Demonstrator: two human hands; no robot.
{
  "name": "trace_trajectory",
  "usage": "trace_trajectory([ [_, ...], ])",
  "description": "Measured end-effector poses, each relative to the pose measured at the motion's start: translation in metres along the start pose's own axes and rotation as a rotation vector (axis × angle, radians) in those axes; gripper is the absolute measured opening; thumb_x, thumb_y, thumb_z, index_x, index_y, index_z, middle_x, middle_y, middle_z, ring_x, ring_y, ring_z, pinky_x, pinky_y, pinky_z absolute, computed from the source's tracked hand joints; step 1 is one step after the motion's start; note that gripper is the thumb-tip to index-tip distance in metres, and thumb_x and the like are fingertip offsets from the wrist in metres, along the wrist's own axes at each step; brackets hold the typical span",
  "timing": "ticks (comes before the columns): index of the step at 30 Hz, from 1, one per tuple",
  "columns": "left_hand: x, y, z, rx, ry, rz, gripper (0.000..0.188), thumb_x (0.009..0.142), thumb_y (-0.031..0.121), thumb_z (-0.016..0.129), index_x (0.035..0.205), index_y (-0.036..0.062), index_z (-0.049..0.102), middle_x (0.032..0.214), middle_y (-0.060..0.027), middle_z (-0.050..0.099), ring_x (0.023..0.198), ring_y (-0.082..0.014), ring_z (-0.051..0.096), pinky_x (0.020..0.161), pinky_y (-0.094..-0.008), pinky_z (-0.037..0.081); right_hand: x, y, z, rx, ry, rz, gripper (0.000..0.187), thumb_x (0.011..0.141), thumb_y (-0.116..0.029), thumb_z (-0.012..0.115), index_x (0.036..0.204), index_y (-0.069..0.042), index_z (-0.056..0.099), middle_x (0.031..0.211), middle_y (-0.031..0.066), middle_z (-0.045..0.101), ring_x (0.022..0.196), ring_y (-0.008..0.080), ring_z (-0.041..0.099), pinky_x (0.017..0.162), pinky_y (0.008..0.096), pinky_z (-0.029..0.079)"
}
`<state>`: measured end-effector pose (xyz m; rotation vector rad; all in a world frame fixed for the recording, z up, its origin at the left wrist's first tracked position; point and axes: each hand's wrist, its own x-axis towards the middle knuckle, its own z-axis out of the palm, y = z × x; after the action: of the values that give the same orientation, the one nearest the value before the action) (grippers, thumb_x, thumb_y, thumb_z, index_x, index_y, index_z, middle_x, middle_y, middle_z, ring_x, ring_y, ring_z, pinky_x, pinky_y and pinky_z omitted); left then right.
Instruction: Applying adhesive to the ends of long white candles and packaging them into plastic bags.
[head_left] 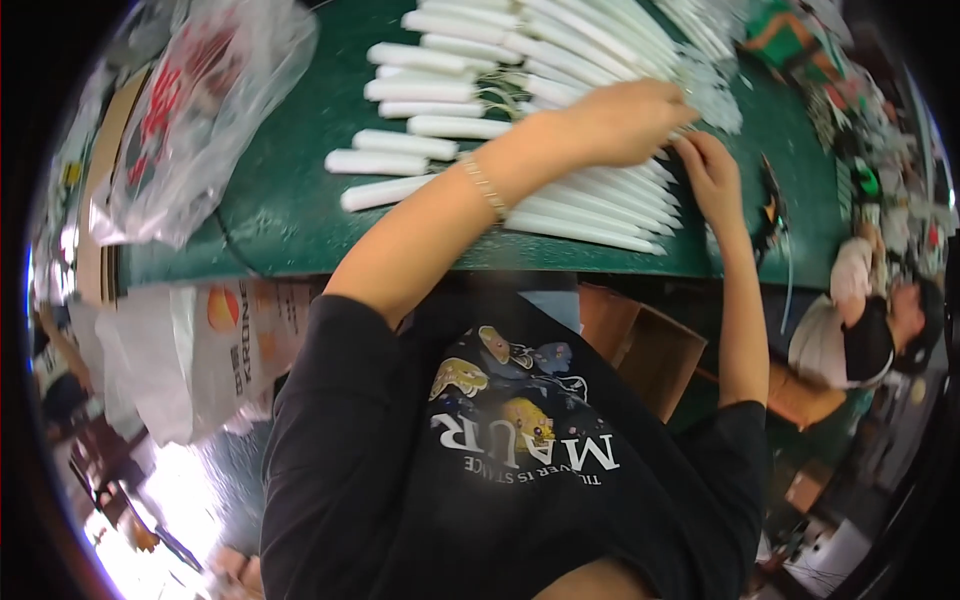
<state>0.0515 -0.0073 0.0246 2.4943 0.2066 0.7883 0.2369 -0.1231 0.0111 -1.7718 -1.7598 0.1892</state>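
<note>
Many white candle-shaped sticks (590, 235) with pointed tips lie side by side on a green table (300, 235). Shorter white tubes (390, 162) form a staggered column to their left, and thin wires (500, 95) show among them. Reaching across the sticks, my left hand (630, 125) has its fingers closed near the pointed ends. My right hand (712, 175) meets it there, thumb and fingers pinched together. Whatever sits between the fingertips is too small and hidden to make out. Just beyond both hands is a heap of small translucent pieces (712, 95).
A clear plastic bag (215, 110) with red print covers the table's left end. A dark, thin tool (770, 205) lies right of my right hand. Below the edge stand a white sack (170, 350) and an open cardboard box (650, 345). Another person (870, 330) is at the right.
</note>
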Motion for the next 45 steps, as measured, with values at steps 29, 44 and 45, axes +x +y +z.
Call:
trace_trajectory([
  [29, -0.219, 0.044, -0.097, 0.439, 0.29, -0.394, 0.03, 0.076, 0.006, 0.071, 0.104, 0.0024, 0.061, 0.126, -0.0112, 0.055, 0.124, -0.0362, 0.045, 0.102, -0.0453, 0.038, -0.107, -0.1, 0.039, -0.109, 0.259, -0.015, 0.034, 0.066, -0.019, 0.08, 0.093, -0.006, 0.064, 0.101, 0.0078, 0.055, 0.096, 0.0281, 0.051, 0.083, 0.0371, 0.041],
  [44, -0.22, 0.063, -0.083, 0.478, 0.414, -0.281, 0.036, 0.07, 0.01, 0.078, 0.101, 0.0059, 0.059, 0.115, -0.0124, 0.057, 0.107, -0.034, 0.053, 0.094, -0.0461, 0.042, -0.099, -0.102, 0.035, -0.114, 0.219, -0.041, 0.031, 0.067, -0.016, 0.079, 0.094, -0.007, 0.066, 0.1, 0.007, 0.055, 0.096, 0.0275, 0.051, 0.083, 0.0366, 0.042],
  [45, -0.217, 0.07, -0.078, 0.492, 0.392, -0.311, 0.034, 0.07, 0.01, 0.077, 0.1, 0.0063, 0.06, 0.111, -0.0109, 0.058, 0.103, -0.0323, 0.054, 0.09, -0.0439, 0.042, -0.099, -0.105, 0.035, -0.122, 0.241, -0.044, 0.031, 0.067, -0.015, 0.079, 0.094, -0.008, 0.066, 0.1, 0.0068, 0.055, 0.095, 0.0271, 0.052, 0.083, 0.0369, 0.042],
])
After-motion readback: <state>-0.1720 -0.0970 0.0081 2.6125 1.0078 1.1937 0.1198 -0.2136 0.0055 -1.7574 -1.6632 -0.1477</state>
